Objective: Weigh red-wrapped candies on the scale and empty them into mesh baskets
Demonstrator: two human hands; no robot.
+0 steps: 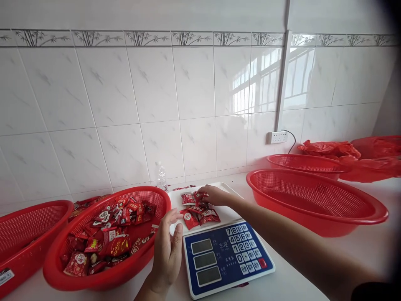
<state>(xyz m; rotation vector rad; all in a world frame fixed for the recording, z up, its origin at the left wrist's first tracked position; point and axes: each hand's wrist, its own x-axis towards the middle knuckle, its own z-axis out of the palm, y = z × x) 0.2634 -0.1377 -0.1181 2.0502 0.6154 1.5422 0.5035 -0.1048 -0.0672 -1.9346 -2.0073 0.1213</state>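
Observation:
A digital scale [228,255] with a blue keypad panel stands in the middle, its white tray [224,215] behind the panel. Several small red snack packets [209,216] lie in a loose pile on that tray. My right hand [213,195] reaches over the tray from the right, its fingers curled on a red packet at the back of the pile. Palm raised and fingers apart, my left hand [169,246] is at the tray's left edge, between the scale and a red basket [56,274], and holds nothing. That basket is partly filled with red packets [117,242].
Another red basket [19,225] sits at far left. To the right are a red basket [313,200] and a second one [307,161] behind it, with red plastic bags [328,148] at the back. A clear bottle [161,175] and a wall socket [278,137] are near the tiled wall.

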